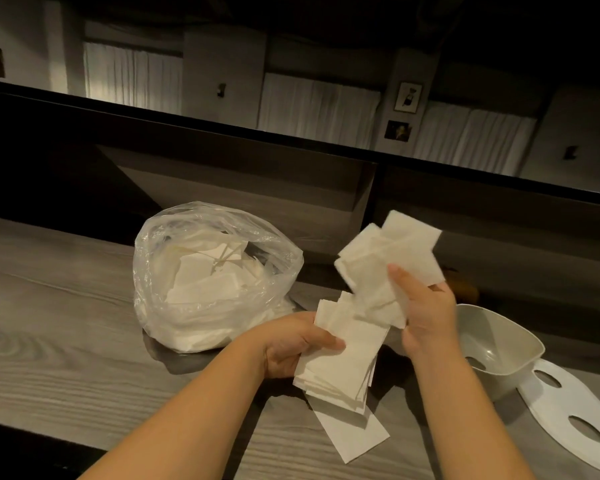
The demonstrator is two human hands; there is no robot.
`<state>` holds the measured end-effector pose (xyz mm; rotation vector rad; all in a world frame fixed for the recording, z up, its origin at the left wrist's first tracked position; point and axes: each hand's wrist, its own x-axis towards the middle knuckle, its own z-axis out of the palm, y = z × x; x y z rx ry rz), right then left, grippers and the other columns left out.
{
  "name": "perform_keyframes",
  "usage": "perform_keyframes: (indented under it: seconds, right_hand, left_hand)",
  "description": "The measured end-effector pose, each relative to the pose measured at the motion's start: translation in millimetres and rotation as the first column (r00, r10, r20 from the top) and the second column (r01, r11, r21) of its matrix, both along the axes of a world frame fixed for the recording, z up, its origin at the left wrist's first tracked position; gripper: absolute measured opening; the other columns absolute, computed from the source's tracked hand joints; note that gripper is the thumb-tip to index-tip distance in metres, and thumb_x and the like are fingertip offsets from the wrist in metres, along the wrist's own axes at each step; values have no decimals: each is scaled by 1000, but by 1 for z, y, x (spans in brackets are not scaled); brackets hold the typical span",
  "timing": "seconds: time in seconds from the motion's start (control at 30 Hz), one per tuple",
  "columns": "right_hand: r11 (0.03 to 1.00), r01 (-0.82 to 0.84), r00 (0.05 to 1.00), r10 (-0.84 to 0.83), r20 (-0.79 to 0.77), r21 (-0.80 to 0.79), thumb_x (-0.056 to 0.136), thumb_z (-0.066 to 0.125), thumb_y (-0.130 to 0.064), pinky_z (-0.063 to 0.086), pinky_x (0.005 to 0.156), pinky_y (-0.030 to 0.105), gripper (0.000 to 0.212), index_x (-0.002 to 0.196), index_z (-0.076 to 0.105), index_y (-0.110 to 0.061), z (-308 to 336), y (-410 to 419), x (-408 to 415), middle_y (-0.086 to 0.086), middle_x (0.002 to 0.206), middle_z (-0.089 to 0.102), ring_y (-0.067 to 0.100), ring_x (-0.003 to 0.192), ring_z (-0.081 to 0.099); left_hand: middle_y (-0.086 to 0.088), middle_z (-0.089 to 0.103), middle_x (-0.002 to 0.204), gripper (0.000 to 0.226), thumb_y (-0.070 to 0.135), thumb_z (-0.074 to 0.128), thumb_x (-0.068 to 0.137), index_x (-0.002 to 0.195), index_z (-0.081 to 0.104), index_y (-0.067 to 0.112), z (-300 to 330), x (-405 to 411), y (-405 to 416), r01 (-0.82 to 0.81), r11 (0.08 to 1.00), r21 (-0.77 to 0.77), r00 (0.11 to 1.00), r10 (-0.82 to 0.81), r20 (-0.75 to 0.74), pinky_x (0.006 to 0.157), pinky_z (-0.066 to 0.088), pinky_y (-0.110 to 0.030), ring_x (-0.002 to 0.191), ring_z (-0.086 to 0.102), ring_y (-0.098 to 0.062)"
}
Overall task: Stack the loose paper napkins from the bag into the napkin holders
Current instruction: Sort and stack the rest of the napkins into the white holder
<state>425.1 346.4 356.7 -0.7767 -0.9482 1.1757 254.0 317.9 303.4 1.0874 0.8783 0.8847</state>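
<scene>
Left hand grips aligned napkin stack, long axis toward viewer; right hand pinches messy napkin bunch above it. Napkin holder lies right of stack, nearer right hand. Bag to left, napkins remain inside

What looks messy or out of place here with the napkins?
The napkins in the right hand are a fanned, crooked bunch, not squared. The left hand's stack is neater, but one napkin sticks out below it. The napkin holder looks empty.
</scene>
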Motion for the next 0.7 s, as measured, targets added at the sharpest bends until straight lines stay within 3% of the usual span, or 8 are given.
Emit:
perform_keyframes:
  seconds: [0.13,0.2,0.27,0.37,0.47,0.57,0.7]
  right_hand:
    - [992,-122,982,126,-139,34,73,74,-19,61,74,43,37,107,63,-30,7,-6,9,-4,102,73,18,93,71]
    - [969,-245,963,246,-107,26,69,71,-18,62,69,41,40,108,65,-26,9,-10,11,-2,99,76,19,87,74]
    - [954,-300,954,300,25,-31,74,71,-14,62,66,41,35,107,65,-22,6,-13,10,1,96,76,20,84,74]
    - [969,-225,932,244,268,-101,80,74,-12,59,77,47,35,110,62,-24,-6,-13,-2,2,105,71,25,95,69]
    - [989,-117,900,145,412,-93,82,76,-14,56,83,47,41,116,57,-26,-14,-6,-13,-4,108,64,21,97,63]
    - [995,-16,910,54,411,-95,84,75,-18,52,80,42,42,119,53,-26,-18,1,-16,-5,110,60,16,91,58]
    - [996,1,958,24,286,-88,84,75,-20,51,72,33,42,117,51,-28,-22,4,-18,-8,104,61,14,90,59]
  left_hand:
    - [-11,73,108,28,-3,54,94,115,59,15,1,-1,4,-116,992,-56,992,119,47,90,56,-44,102,70,-29]
    - [-15,71,111,28,-4,52,94,114,58,15,1,-1,5,-193,976,-102,971,205,125,88,56,-45,104,69,-33]
    - [-17,71,110,30,-5,49,94,117,57,13,-1,-1,7,-236,962,-140,936,263,232,86,56,-48,103,69,-35]
    - [-20,71,113,36,-5,49,95,125,57,11,-2,1,11,-278,947,-161,863,320,392,93,53,-56,106,68,-39]
    - [-21,72,110,29,-3,49,96,117,62,12,0,6,9,-270,951,-152,827,310,470,97,49,-60,106,67,-41]
    - [-24,68,118,30,0,45,98,123,59,9,0,8,8,-254,952,-171,768,306,562,102,43,-64,111,63,-45]
    - [-25,66,120,26,15,47,101,125,56,11,-2,10,14,-297,921,-252,700,390,598,104,41,-65,113,62,-46]
